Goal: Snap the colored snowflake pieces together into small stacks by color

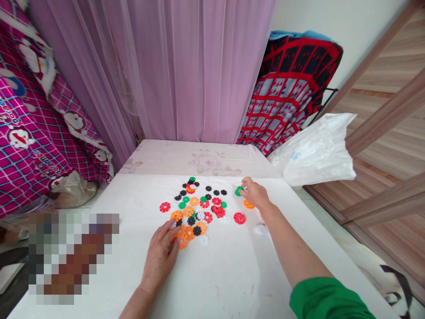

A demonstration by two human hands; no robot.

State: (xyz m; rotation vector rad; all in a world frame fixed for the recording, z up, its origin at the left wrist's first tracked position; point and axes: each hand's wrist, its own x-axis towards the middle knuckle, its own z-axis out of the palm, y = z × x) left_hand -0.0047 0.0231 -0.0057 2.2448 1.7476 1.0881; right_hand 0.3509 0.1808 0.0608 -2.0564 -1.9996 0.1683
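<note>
Colourful notched plastic discs lie scattered across the middle of a white-covered table (226, 274). My left hand (162, 250) rests at the near left of the pile, its fingers apart, touching orange discs (183, 241). At the right, my right hand (255, 193) has its fingers bent at a green disc (238, 191). An orange disc (248, 204) lies just under that hand, partly covered. Between the hands are a red disc (239, 218), black discs (216, 192) and white discs (205, 240). A lone red disc (165, 207) lies left of the pile.
A purple curtain (195, 71) hangs behind the table. White plastic bag (318, 153) stands at the back right, beside a red and black patterned cloth (282, 88). Pink patterned fabric (49, 124) hangs at the left. A blurred patch covers the table's left side.
</note>
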